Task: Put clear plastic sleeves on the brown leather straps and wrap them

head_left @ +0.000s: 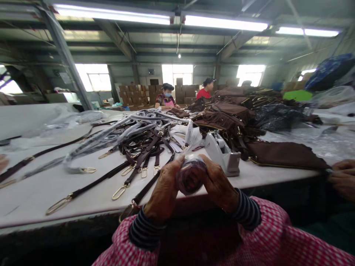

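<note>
A rolled dark strap in clear plastic (pixel 190 176) is held up at the table's front edge, its round coiled end facing me. My left hand (pixel 165 186) is closed round its left side, and my right hand (pixel 219 181) grips its right side. White plastic wrap rises from the top of the roll. Just behind my right hand stands a white tape dispenser (pixel 223 153). Dark straps with gold clips (pixel 145 157) lie in a heap to the left of my hands, and plastic-wrapped straps (pixel 133 127) lie behind them.
Brown bags (pixel 230 114) are piled at the right rear, with one flat brown bag (pixel 287 154) near the front edge. Another person's hands (pixel 344 179) show at the far right. Fingers (pixel 3 162) appear at the far left. Two people sit across the table.
</note>
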A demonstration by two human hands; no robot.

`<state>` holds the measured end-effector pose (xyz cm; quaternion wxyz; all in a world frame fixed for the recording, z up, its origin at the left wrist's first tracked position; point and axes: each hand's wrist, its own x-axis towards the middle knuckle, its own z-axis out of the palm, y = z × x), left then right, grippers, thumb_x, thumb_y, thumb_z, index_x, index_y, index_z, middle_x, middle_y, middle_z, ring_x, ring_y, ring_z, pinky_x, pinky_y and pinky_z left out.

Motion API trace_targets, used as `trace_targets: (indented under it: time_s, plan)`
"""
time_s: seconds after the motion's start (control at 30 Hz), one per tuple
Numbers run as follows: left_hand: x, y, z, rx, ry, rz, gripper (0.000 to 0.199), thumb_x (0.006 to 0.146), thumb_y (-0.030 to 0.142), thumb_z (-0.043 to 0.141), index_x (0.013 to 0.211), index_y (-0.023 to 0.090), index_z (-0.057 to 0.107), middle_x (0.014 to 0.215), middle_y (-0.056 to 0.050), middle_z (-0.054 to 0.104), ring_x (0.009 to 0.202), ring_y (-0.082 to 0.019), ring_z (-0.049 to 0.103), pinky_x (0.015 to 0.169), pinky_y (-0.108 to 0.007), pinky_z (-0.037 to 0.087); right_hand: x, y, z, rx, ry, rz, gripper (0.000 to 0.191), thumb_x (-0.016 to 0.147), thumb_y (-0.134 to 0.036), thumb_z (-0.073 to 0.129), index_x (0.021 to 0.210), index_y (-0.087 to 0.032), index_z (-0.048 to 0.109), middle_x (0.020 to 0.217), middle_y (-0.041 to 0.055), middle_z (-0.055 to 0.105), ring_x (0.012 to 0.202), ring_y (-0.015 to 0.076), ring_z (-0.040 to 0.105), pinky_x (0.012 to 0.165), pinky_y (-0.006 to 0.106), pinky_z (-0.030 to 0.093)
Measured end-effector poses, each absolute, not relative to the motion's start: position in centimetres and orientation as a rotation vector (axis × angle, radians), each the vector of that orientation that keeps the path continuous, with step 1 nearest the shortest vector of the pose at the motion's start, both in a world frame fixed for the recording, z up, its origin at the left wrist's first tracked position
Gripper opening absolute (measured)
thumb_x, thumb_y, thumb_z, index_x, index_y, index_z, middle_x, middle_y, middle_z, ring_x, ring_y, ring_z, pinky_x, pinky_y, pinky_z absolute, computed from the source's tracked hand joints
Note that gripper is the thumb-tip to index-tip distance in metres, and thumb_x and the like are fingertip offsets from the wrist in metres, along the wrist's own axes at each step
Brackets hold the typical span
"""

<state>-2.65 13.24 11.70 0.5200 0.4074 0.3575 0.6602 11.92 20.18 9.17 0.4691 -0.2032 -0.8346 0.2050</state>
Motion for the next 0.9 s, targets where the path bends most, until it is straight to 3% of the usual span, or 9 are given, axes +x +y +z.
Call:
trace_targets:
  time_s: [0.1,0.2,0.3,0.4,0.5,0.63,0.8,0.9]
  plan:
    - [-4.4,13.3,11.9,1.186,0.858,1.524,0.033,0.097,0.047,0.061,0.089,0.018,0.074,0.084,-0.002,0.067,0.081,-0.017,0.059,0.080,-0.029,0.050,12.2,20.3,10.6,-0.389,-2.118,0.237,0.030,0.109,-0.041,0.038,0.095,-0.019,0.051,0.085,0.0060,0.058,0.075,0.0205,0.057,0.067,0.033,0.045]
    - [-6.4,13.6,12.6,1.491,0.905,1.359,0.040,0.103,0.048,0.047,0.103,0.019,0.075,0.104,-0.005,0.069,0.094,-0.019,0.060,0.090,-0.033,0.048,12.2,21.0,11.6,-0.283,-2.221,-0.196,0.024,0.109,-0.030,0.039,0.093,-0.018,0.052,0.088,0.0090,0.059,0.077,0.0218,0.056,0.064,0.033,0.044]
    - [-7.9,14.6,13.7,1.831,1.052,1.162,0.029,0.094,0.046,0.065,0.099,0.020,0.076,0.117,-0.006,0.067,0.108,-0.024,0.059,0.094,-0.035,0.045,11.5,22.7,11.5,-0.181,-2.247,-0.609,0.018,0.105,-0.018,0.041,0.093,-0.016,0.054,0.086,0.0091,0.060,0.080,0.0238,0.055,0.061,0.034,0.042]
    - [-8.9,16.1,13.3,2.028,1.203,1.046,0.020,0.087,0.038,0.076,0.097,0.021,0.077,0.107,-0.004,0.068,0.103,-0.022,0.059,0.091,-0.033,0.044,10.5,24.5,10.0,-0.142,-2.277,-0.729,0.018,0.105,-0.016,0.042,0.093,-0.015,0.056,0.085,0.0085,0.060,0.081,0.0245,0.056,0.060,0.034,0.042]
    - [-9.6,17.2,10.6,2.103,1.198,1.003,0.019,0.089,0.037,0.074,0.095,0.019,0.077,0.102,-0.004,0.068,0.097,-0.021,0.060,0.087,-0.033,0.046,10.1,25.4,8.0,-0.170,-2.462,-0.645,0.019,0.106,-0.030,0.047,0.101,-0.015,0.057,0.094,0.0086,0.062,0.085,0.0246,0.058,0.060,0.034,0.045]
    - [-9.8,17.3,6.9,2.320,1.248,0.946,0.021,0.092,0.032,0.072,0.109,0.020,0.074,0.109,-0.005,0.068,0.106,-0.023,0.057,0.096,-0.036,0.044,11.5,25.4,6.1,-0.272,-2.760,-0.223,0.034,0.101,-0.044,0.059,0.121,-0.016,0.054,0.115,0.0087,0.063,0.099,0.0236,0.062,0.070,0.032,0.053]
    - [-9.7,17.2,6.2,2.490,1.226,0.833,0.011,0.094,0.027,0.070,0.098,0.017,0.070,0.109,-0.005,0.068,0.106,-0.021,0.056,0.095,-0.034,0.045,15.1,25.4,6.3,-0.422,-2.743,0.301,0.033,0.098,-0.023,0.064,0.129,-0.021,0.053,0.133,0.0098,0.054,0.109,0.0214,0.062,0.091,0.033,0.051]
    - [-10.3,17.7,6.6,2.490,1.185,0.822,0.016,0.094,0.032,0.071,0.099,0.017,0.069,0.113,-0.005,0.067,0.109,-0.021,0.056,0.096,-0.034,0.045,15.9,25.6,7.1,-0.536,-2.734,0.444,0.023,0.094,-0.019,0.067,0.117,-0.018,0.061,0.112,0.0069,0.063,0.096,0.0202,0.064,0.085,0.031,0.049]
